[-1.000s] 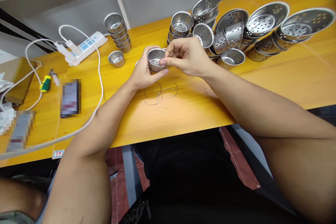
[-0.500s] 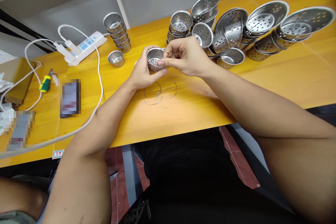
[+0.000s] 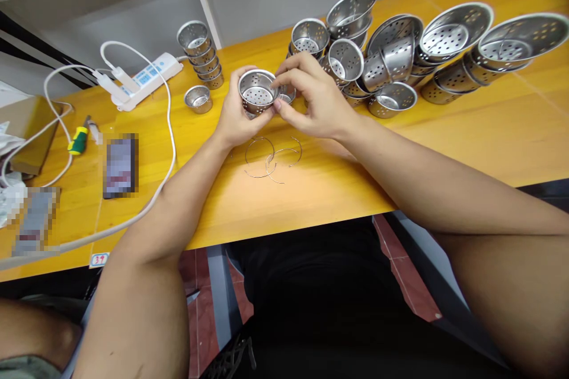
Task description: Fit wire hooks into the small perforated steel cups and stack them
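A small perforated metal cup is held in the air over the table, its opening tilted towards me. My left hand wraps round its left side, with the thumb along the front. At the right side of the rim, my right hand grips with thumb and curved fingertips. Another metal cup shows partly behind the right fingers; whether it touches them I cannot tell. Below the hands, several thin curved wires lie loose on the yellow table.
Stacked and loose perforated cups crowd the back right. A short cup stack and a single cup stand left of my hands. Further left are a white power strip with cables, a screwdriver and a phone.
The cup has moved slightly left and up, and its opening shows more fully. My right fingers have spread from a pinch over the cup to its right rim.
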The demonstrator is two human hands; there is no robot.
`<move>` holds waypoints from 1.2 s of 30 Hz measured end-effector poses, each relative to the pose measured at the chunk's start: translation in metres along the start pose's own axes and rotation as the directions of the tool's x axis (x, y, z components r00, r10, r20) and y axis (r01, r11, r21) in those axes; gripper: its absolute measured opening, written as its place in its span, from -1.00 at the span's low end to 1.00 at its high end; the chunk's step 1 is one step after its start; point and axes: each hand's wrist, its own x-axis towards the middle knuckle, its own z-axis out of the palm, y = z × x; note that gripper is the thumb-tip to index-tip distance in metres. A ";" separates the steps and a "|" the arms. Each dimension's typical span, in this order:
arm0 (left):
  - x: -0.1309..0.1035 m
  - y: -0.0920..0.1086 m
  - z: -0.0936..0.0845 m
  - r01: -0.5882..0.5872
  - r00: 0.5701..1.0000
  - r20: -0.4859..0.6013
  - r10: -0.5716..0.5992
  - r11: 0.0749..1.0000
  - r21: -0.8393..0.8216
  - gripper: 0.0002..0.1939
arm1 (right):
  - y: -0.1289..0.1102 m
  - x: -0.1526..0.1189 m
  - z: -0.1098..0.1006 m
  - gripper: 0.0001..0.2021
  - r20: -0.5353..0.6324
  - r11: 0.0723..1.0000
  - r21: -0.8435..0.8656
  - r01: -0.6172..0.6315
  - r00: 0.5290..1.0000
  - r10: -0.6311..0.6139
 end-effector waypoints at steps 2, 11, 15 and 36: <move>0.000 -0.003 0.001 -0.027 1.000 -0.012 0.027 1.000 -0.010 -0.01 | 0.001 0.000 0.000 -0.51 0.005 0.999 -0.033 0.016 1.000 -0.016; 0.002 -0.003 0.003 -0.102 0.995 -0.027 0.101 0.993 -0.059 -0.03 | 0.004 -0.003 0.005 -0.59 0.049 0.999 -0.041 -0.001 0.999 0.003; 0.001 -0.002 0.004 -0.107 0.994 0.006 0.108 0.990 -0.091 -0.01 | 0.009 -0.005 0.011 -0.52 0.081 0.999 0.019 0.030 0.996 -0.032; 0.001 -0.067 -0.028 0.295 0.932 -0.245 -0.267 0.952 0.081 0.08 | -0.005 -0.003 0.008 -0.39 0.162 0.970 -0.159 -0.184 0.964 0.209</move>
